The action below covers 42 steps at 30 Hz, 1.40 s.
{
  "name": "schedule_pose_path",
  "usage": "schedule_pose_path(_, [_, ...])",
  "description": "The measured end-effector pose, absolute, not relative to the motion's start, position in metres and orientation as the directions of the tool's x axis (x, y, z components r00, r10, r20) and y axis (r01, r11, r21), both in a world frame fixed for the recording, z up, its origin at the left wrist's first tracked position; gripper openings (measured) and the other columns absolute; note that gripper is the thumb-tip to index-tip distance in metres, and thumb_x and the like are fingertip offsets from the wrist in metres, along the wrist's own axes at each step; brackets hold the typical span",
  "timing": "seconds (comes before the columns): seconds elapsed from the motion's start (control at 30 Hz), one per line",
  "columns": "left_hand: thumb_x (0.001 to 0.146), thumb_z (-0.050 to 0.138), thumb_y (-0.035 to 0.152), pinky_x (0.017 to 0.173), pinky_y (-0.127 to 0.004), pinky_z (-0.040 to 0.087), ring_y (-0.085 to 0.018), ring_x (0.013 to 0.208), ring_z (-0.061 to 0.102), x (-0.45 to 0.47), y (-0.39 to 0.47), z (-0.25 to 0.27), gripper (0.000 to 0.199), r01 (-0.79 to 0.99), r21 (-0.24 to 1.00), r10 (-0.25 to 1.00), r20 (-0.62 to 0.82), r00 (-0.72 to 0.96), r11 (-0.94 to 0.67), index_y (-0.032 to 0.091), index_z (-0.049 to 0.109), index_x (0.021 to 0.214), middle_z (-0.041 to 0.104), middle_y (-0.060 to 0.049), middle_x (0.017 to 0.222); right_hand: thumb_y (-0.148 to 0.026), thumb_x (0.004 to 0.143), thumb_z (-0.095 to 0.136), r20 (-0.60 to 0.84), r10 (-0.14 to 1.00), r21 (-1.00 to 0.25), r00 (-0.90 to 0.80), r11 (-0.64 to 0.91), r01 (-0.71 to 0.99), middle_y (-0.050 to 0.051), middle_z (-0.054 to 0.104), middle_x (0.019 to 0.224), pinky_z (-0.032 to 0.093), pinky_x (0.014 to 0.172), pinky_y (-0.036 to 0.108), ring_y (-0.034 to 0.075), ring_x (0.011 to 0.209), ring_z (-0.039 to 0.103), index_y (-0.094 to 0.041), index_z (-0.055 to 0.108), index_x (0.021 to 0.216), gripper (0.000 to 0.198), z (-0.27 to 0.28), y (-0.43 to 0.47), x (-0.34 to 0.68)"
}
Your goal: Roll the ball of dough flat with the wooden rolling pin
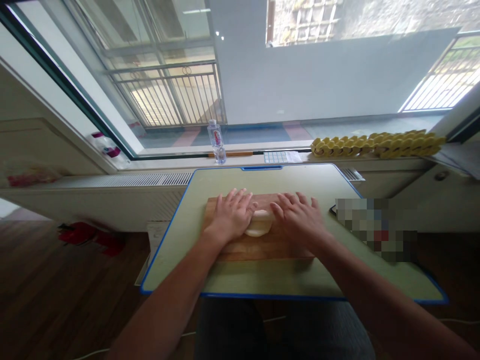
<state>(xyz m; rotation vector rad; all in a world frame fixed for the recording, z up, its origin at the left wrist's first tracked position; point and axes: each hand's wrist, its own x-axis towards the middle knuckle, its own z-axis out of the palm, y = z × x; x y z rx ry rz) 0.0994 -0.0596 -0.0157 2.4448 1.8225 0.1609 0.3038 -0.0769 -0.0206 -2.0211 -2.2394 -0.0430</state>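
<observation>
A pale, flattened piece of dough (258, 231) lies on a wooden board (258, 252). Across the dough runs a light wood-coloured band that looks like a rolling pin (259, 222); its ends are hidden beneath my hands. My left hand (233, 214) is open, palm down, with spread fingers pointing forward at the dough's left side. On the right side, my right hand (299, 216) is also open and palm down, fingers apart. Both thumbs point inward toward the dough. The hands cover part of the board.
The board rests on a pale green table (180, 250) with a blue edge. Along the windowsill stand a plastic bottle (217, 142), a flat gridded item (275, 157) and a yellow, wavy-edged object (375, 145). A blurred-out item (375, 232) lies at the table's right side.
</observation>
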Motion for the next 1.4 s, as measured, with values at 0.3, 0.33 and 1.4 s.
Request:
schedule_pose_path(0.3, [0.11, 0.023, 0.054, 0.129, -0.065, 0.023, -0.031, 0.159, 0.033, 0.096, -0.068, -0.018, 0.06, 0.936, 0.139, 0.946, 0.079, 0.316, -0.324, 0.028, 0.05, 0.157, 0.041, -0.005, 0.169, -0.051, 0.111, 0.026, 0.158, 0.978, -0.074, -0.136, 0.149, 0.986, 0.011, 0.055, 0.158, 0.029, 0.119, 0.069, 0.041, 0.15, 0.039, -0.021, 0.057, 0.15, 0.058, -0.02, -0.094, 0.306])
schedule_pose_path(0.33, [0.11, 0.024, 0.054, 0.129, -0.064, 0.023, -0.031, 0.159, 0.033, 0.094, -0.079, -0.019, 0.06, 0.931, 0.141, 0.941, 0.09, 0.326, -0.336, 0.028, 0.049, 0.157, 0.042, -0.005, 0.169, -0.051, 0.111, 0.028, 0.163, 0.976, -0.084, -0.141, 0.156, 0.984, 0.011, 0.055, 0.158, 0.028, 0.12, 0.068, 0.04, 0.151, 0.039, -0.02, 0.056, 0.152, 0.058, -0.022, -0.105, 0.307])
schedule_pose_path(1.4, [0.1, 0.057, 0.049, 0.123, -0.053, 0.041, -0.029, 0.136, 0.058, 0.056, -0.078, -0.038, 0.04, 0.806, 0.519, 0.928, 0.36, 0.095, -0.284, 0.02, 0.073, 0.122, 0.068, -0.012, 0.141, -0.042, 0.104, 0.049, 0.298, 0.949, -0.47, -0.105, 0.242, 0.849, 0.012, 0.073, 0.112, 0.047, 0.098, 0.046, 0.032, 0.113, 0.063, -0.021, 0.065, 0.111, 0.028, -0.008, -0.078, 0.35])
